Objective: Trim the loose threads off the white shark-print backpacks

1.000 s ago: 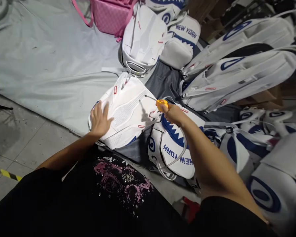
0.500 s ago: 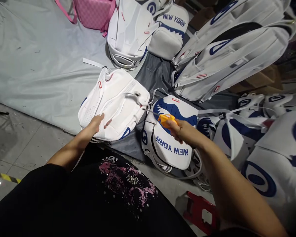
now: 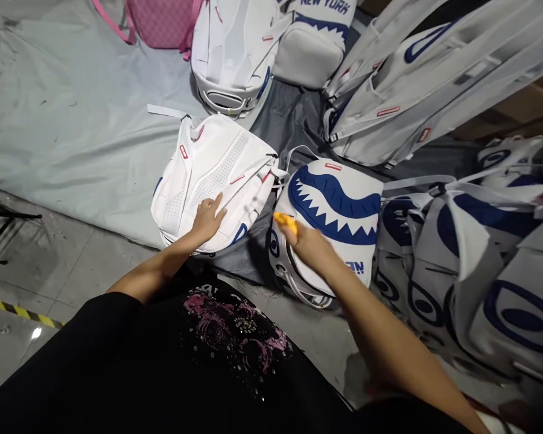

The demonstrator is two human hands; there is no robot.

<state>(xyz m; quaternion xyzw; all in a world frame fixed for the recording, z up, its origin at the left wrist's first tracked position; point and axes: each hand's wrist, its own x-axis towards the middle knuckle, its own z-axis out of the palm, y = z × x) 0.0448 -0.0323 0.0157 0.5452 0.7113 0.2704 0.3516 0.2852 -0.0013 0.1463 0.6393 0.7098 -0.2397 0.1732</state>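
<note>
In the head view, your left hand rests, fingers loosely apart, on one white backpack lying straps-up on grey cloth, contents hidden. Your right hand grips one orange tool over one shark-mouth backpack. One pink bag sits farther back; tiled floor shows left.

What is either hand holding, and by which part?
The right hand grips an orange tool by its orange body. The left hand lies on the white backpack; whether it grips any fabric cannot be told.
</note>
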